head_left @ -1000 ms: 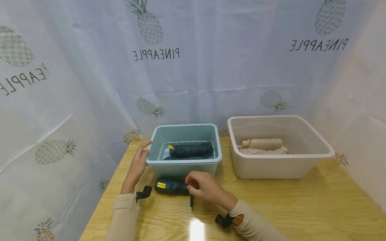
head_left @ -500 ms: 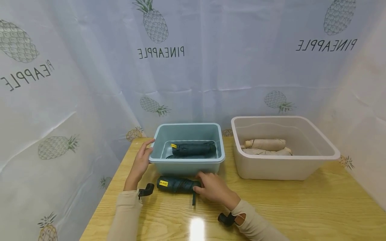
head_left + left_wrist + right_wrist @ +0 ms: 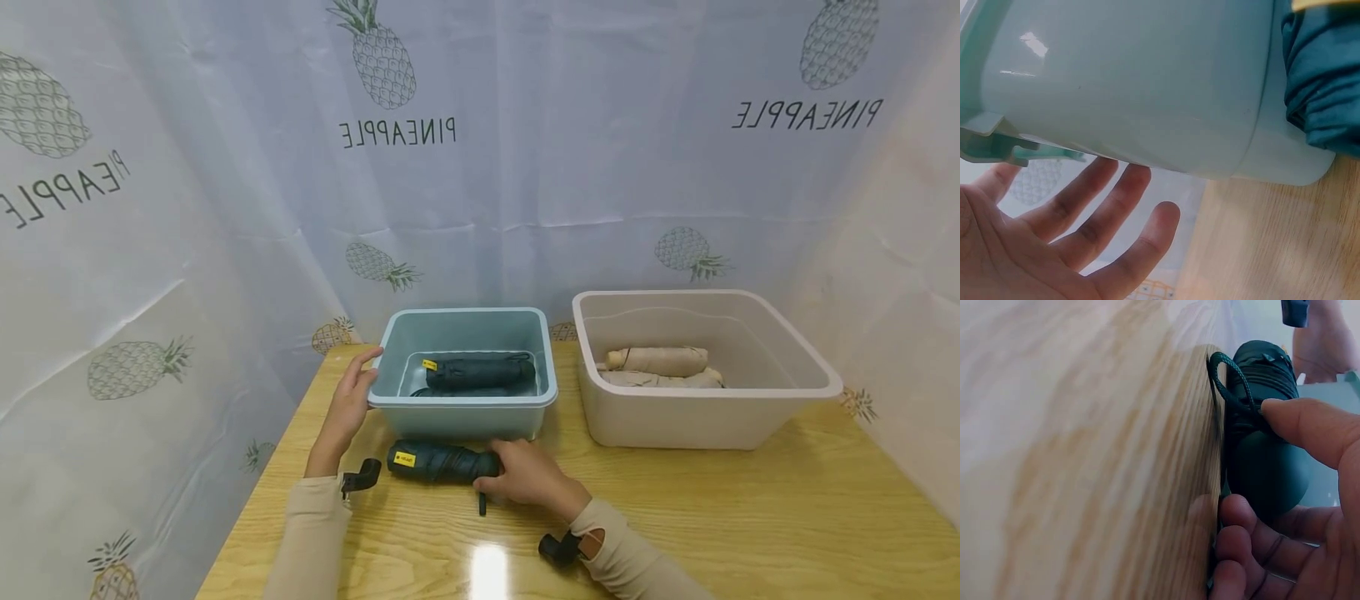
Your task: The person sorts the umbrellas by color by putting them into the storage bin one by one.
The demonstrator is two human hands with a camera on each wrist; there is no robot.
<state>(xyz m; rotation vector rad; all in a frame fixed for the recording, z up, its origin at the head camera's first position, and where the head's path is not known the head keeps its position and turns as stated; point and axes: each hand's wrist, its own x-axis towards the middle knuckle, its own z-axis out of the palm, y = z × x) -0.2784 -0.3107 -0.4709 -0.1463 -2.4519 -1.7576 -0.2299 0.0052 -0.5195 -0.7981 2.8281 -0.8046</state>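
Note:
A dark green folded umbrella (image 3: pixel 435 461) with a yellow tag lies on the table, just in front of the light blue bin (image 3: pixel 457 421). My right hand (image 3: pixel 528 475) grips its handle end. In the right wrist view the thumb (image 3: pixel 1304 422) presses by the cord loop (image 3: pixel 1230 365), and the other fingers curl under the rounded handle (image 3: pixel 1269 472). At the bin's left rim rests my left hand (image 3: pixel 348 404). Its fingers (image 3: pixel 1116 212) stretch out along the outer wall in the left wrist view. Another dark green umbrella (image 3: pixel 480 372) lies inside this bin, over a similar dark item.
To the right stands a larger beige bin (image 3: pixel 675 417) holding beige folded umbrellas (image 3: pixel 663 360). Both bins sit at the back of the wooden table (image 3: pixel 675 517), close to a pineapple-print curtain (image 3: pixel 510 167). A black wrist camera (image 3: pixel 558 550) hangs below the right wrist.
My right hand has moved from above the umbrella's right end to close around its handle. The left hand stays at the bin's rim. The head view has shifted slightly.

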